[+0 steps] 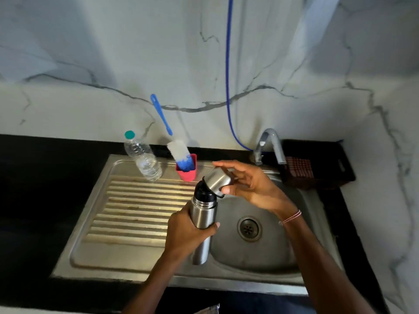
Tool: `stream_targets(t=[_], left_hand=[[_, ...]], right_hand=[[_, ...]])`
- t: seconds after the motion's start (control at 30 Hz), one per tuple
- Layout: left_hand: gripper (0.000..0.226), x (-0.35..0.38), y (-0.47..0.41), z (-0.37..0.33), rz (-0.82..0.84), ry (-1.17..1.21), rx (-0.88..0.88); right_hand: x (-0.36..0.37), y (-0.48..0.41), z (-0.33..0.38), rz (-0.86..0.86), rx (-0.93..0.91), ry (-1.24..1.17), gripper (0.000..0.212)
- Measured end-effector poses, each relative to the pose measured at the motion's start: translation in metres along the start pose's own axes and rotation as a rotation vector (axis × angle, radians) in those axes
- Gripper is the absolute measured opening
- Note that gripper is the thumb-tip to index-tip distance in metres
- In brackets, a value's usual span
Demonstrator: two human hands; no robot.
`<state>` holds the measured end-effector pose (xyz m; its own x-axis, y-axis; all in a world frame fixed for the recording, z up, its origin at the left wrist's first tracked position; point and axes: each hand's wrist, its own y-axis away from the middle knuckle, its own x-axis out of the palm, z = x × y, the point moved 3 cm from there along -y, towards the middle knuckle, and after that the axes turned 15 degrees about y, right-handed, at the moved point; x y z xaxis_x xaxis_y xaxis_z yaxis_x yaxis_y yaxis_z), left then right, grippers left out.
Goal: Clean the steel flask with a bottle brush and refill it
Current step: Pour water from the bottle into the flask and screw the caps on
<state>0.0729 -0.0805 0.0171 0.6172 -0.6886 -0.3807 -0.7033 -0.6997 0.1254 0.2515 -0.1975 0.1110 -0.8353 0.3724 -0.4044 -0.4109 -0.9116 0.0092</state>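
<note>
Surface (34, 200): black and matte, running left to right under a white veined marble wall.
Sink (272, 257): brushed steel, with the round basin on the right and a ribbed draining board (136, 211) on the left.
Steel flask (203, 214): a slim, shiny cylinder held above the near-left rim of the basin. Its long axis runs near to far, almost upright, with the mouth at the far end.
Left hand (188, 236): the fingers are curled round the middle of the flask.
Right hand (251, 184): the fingers and thumb are spread round the cap, pinching it from the right.
Bottle brush (179, 150): white and blue bristles stand in a pink cup (188, 174), and the blue handle leans on the wall. It stands beyond the flask mouth, slightly left. The right hand is nearer to it but is occupied.
Water bottle (145, 159): clear ribbed plastic with a green top, left of the cup.
Cap (218, 179): a domed steel cup, tilted to the right just beside the mouth. I cannot tell whether it touches.
Stopper (204, 192): black, seated in the mouth, and probably the next thing to remove.
</note>
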Motion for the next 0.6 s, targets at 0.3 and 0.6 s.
stream_targets(t=[0.3, 0.6], left_hand=[[0.055, 0.047, -0.004, -0.040, 0.210, -0.089, 0.105], [0.062, 0.042, -0.002, -0.046, 0.382, 0.087, 0.027]], right_hand=[[-0.047, 0.020, 0.002, 0.197, 0.090, 0.283, 0.065], [-0.057, 0.016, 0.010, 0.401, 0.063, 0.296, 0.058]])
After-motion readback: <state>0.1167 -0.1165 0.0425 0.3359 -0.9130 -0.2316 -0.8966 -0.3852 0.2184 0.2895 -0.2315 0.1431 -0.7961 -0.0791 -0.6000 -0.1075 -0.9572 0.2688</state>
